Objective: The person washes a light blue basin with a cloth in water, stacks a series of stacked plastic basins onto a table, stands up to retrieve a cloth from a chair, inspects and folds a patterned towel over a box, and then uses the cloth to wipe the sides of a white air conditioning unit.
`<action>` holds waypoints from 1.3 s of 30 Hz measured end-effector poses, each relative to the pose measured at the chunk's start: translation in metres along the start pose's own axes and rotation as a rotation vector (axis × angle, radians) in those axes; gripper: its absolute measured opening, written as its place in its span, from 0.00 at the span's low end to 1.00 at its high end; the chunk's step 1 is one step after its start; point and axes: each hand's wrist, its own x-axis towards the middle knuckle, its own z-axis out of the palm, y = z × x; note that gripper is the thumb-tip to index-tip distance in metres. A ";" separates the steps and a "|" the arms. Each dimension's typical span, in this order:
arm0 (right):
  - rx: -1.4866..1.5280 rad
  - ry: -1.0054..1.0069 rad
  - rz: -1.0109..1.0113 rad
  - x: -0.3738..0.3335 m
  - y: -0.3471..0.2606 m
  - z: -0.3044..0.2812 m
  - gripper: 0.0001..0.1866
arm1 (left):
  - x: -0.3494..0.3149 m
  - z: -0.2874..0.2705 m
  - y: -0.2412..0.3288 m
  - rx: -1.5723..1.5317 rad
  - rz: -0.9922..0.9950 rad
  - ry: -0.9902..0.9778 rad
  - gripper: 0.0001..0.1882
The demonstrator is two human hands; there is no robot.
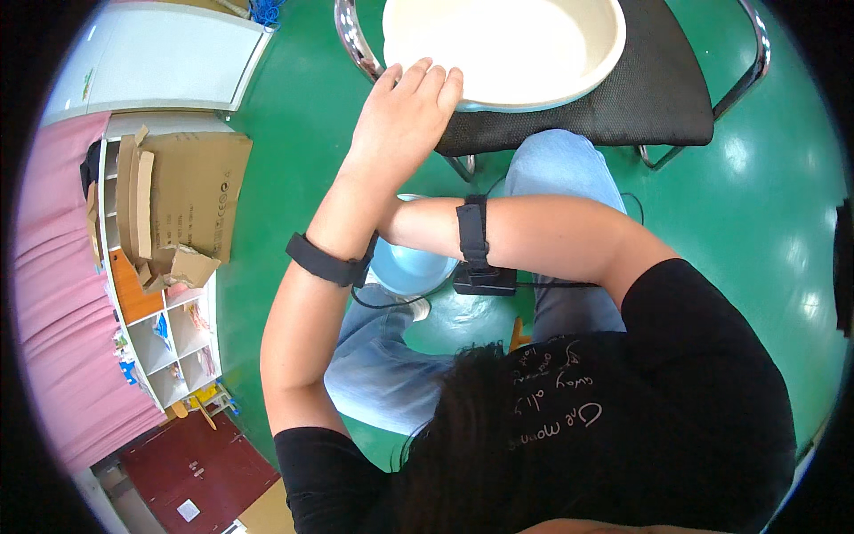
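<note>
My left hand (405,107) stretches forward, back up, over the near left rim of a large cream basin (534,53). Its fingers are extended and slightly apart, their tips overlapping the rim; whether they press on it I cannot tell. No thumb shows. The basin has a pale blue outer side and rests on a black chair seat (667,80). From the right, my right forearm (543,230) crosses beneath my left wrist, which hides my right hand. Below the crossed arms, a light blue round container (411,267) stands between my legs, partly covered. Black straps circle both forearms.
The chair's chrome arm (354,40) curves beside the basin. A small black box (485,282) with cables hangs at my right forearm strap. To the left stand white shelves (151,347), a large cardboard box (191,196) and a pink curtain (62,311). The floor is green.
</note>
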 end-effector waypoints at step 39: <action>-0.165 0.120 -0.087 -0.028 -0.014 0.001 0.04 | -0.042 -0.073 -0.036 -0.098 -0.230 0.547 0.16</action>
